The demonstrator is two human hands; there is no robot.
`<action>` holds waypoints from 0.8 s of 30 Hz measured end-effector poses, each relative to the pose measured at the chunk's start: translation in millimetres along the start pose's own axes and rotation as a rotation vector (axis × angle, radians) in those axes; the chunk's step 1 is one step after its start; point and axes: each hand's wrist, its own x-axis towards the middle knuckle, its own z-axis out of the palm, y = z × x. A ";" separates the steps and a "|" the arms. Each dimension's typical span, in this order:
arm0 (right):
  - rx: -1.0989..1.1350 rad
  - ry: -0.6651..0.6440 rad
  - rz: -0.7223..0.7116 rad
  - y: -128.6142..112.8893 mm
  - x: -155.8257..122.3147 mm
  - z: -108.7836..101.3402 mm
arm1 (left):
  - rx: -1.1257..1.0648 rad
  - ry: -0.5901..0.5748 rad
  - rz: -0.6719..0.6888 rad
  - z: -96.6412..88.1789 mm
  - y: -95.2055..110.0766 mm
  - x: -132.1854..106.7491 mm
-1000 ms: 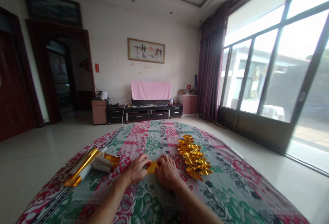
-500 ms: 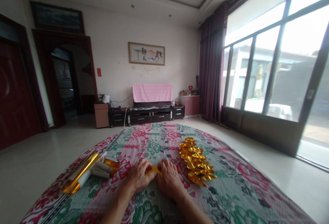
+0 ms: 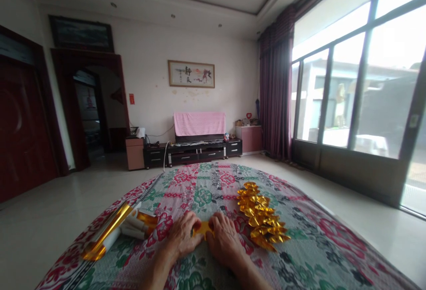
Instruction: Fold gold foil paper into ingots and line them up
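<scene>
Between my two hands lies a small piece of gold foil paper (image 3: 204,228), low over the flowered tablecloth (image 3: 186,261). My left hand (image 3: 184,235) pinches its left end, thumb and fingers curled together. On its right end my right hand (image 3: 223,237) is closed in the same way. Much of the paper is hidden behind the fingers. To the right of my right hand stretches a row of folded gold foil pieces (image 3: 262,217), pressed close against one another. Left of my left hand lie rolled sheets of gold foil paper (image 3: 109,232) with pale backs.
The cloth covers a round table. Beyond it, a low black TV cabinet (image 3: 199,151) stands at the wall, with a pink cloth (image 3: 199,123) draped over the thing on top. Tall windows (image 3: 342,99) and a purple curtain (image 3: 276,86) are on the right.
The whole view has shifted slightly, so the room and table appear a little lower and further right. Both hands keep hold of the gold paper with hardly any change in grip.
</scene>
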 end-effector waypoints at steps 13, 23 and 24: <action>-0.007 -0.020 -0.019 -0.3 2.2 -2.6 | -0.086 -0.137 -0.002 -6.2 -13.3 4.8; -0.013 -0.034 -0.002 -2.0 1.9 -3.7 | -0.044 -0.010 -0.013 -1.7 -4.1 2.2; -0.016 -0.034 -0.001 -2.3 2.0 -3.9 | -0.033 -0.006 -0.007 -1.5 -4.0 1.8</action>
